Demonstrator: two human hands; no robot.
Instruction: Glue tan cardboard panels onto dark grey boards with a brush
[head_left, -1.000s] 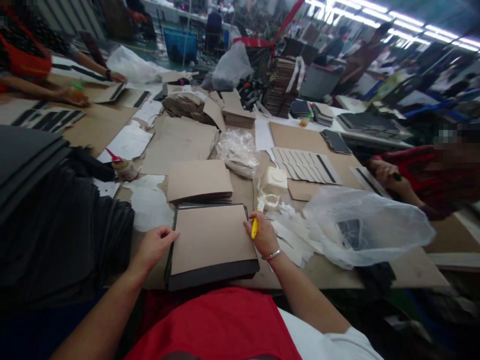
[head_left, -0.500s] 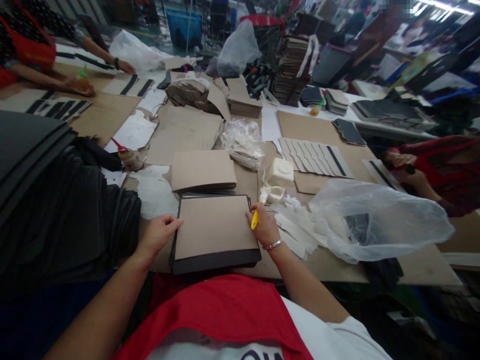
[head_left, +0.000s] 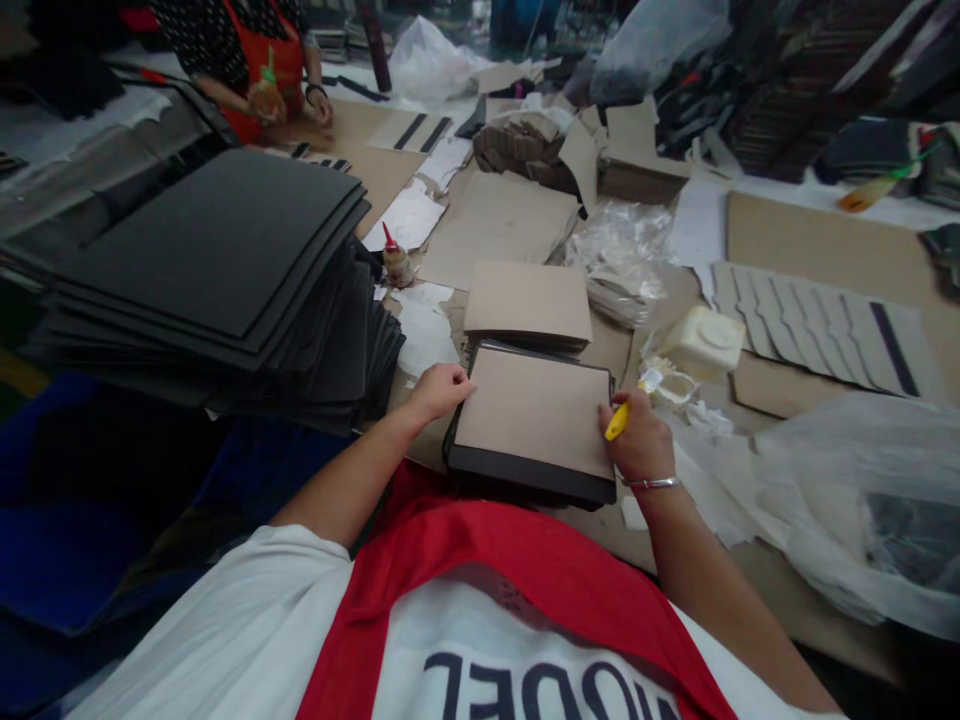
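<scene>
1. The bench [head_left: 631, 548] carries everything, so we do best to work at its near edge, square to our body; its surface is brown and flat.
2. At left, the tall pile of dark sheets [head_left: 225, 250] calls for elbow room, since a bump could slide its uneven layers; they look matte and stiff, with straight edges.
3. At right, the clear plastic bag [head_left: 832, 450] should stay clear of our forearm; it is thin, crinkled and shapeless.
4. The black stack [head_left: 525, 480] sits nearest us, in the middle. A good base needs its corners flush, and its layers are slightly fanned.
5. The tan board [head_left: 536, 410] lies flat on that stack, with a black strip showing along the near side. We judge that even, light pressure from both sides lines it up best; it is smooth, dull, rectangular and card-like.
6. Just beyond lies a pile of similar tan boards [head_left: 529, 298], neat and thin-edged.
7. Our right hand [head_left: 641, 440] grips the yellow brush, fingertips by the board's right edge.
8. Our left hand [head_left: 439, 392] curls its fingers at the left edge; we cannot tell whether they pinch it.
9. The yellow brush [head_left: 618, 421] is best angled away, bristles off the card; its handle looks like glossy plastic.
</scene>
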